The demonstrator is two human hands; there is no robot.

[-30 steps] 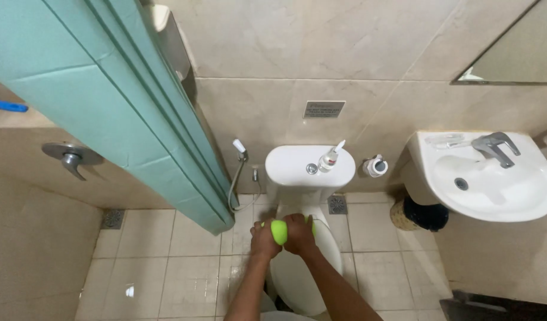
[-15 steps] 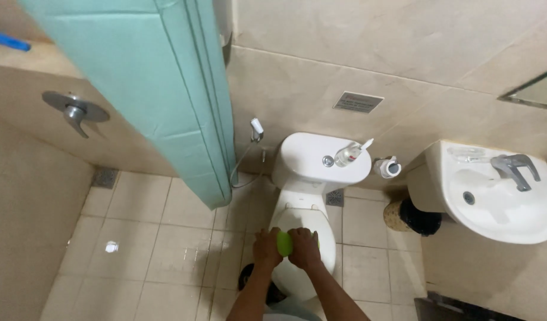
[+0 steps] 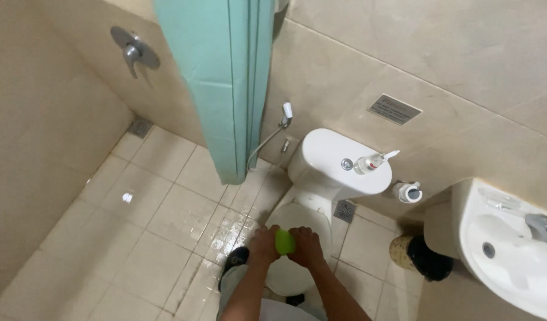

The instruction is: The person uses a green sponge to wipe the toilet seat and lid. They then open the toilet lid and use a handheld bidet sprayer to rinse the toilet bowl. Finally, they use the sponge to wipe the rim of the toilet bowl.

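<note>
As gripped: green sponge (image 3: pixel 284 241) lengthwise, toward cistern (image 3: pixel 336 163).

I see a small grey sign (image 3: pixel 394 109), a flat rectangle, stuck on the tan wall above the toilet tank. A clear spray bottle (image 3: pixel 371 162) with a red label lies on the tank's right edge.

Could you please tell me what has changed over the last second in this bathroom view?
Mostly the camera view swung: the teal curtain now hangs upright instead of slanting, and the sink has slid to the right edge. The left hand and right hand stay together on the green object over the closed toilet lid. The bottle on the cistern has not moved.
</note>
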